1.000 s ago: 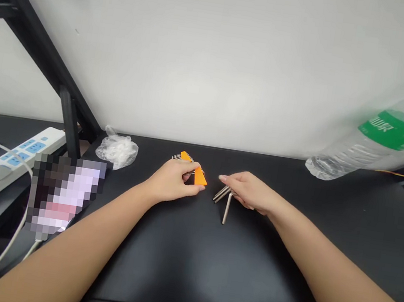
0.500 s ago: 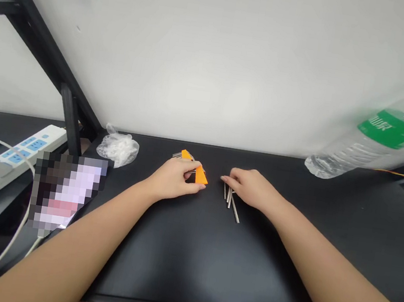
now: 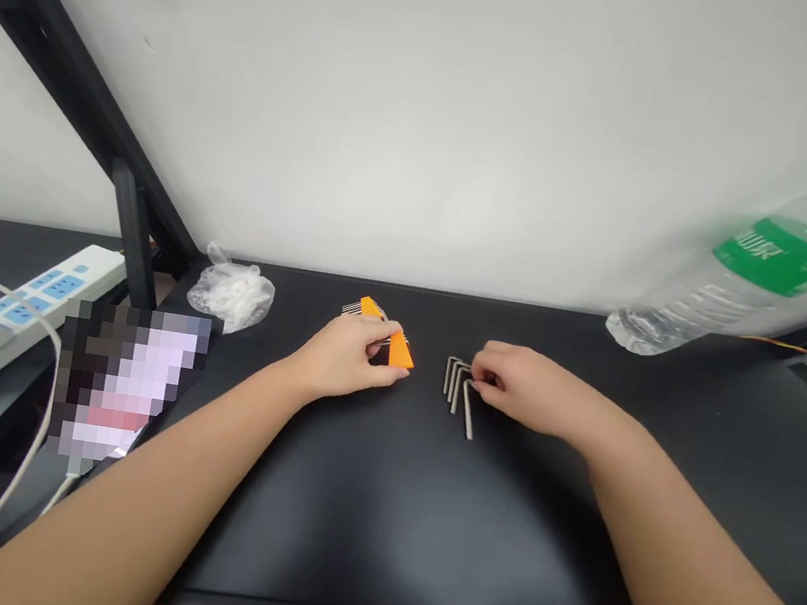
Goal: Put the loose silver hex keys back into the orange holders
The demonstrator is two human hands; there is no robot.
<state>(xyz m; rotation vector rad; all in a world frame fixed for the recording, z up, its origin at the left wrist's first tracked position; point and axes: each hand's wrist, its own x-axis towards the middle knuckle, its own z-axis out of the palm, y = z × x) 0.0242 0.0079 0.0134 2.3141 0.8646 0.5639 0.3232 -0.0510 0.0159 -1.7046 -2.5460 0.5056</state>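
Note:
My left hand [image 3: 346,357] is closed round an orange hex key holder [image 3: 402,351], thumb on one side and fingers on the other. Thin hex keys poke out of the holder's far left side. To the right, several loose L-shaped hex keys [image 3: 452,385] lie side by side on the black table, long arms toward me. My right hand [image 3: 516,385] is closed at the short end of the rightmost, largest hex key [image 3: 469,418]. Its curled fingers hide that end and cover part of the other keys' short arms.
A crumpled clear plastic bag [image 3: 231,297] lies at the back left of the table [image 3: 399,534]. Farther left are a blurred-out phone [image 3: 133,384], a white power strip [image 3: 29,317] and a cable. A big clear bottle with a green label [image 3: 789,257] stands at the right.
My right hand has shifted to the right, uncovering the short arms of the loose hex keys. The largest key now lies more in line with the others. My left hand keeps its hold.

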